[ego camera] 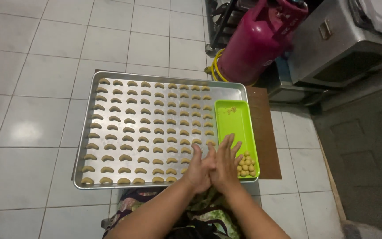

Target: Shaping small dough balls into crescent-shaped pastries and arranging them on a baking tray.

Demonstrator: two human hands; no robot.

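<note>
A large metal baking tray (85, 132) lies on a low brown board, filled with rows of small crescent-shaped dough pieces (129, 129). A green plastic tray (237, 124) rests on its right end, with several small dough balls (246, 163) in its near corner. My left hand (198, 170) and my right hand (224, 161) are pressed palm to palm over the near right corner of the metal tray, fingers stretched out. Whatever lies between the palms is hidden.
A pink gas cylinder (255, 42) with a yellow hose (216, 66) stands beyond the tray. A steel cabinet (341, 44) is at the top right. White floor tiles surround the board (264, 132). Patterned cloth covers my lap (200, 217).
</note>
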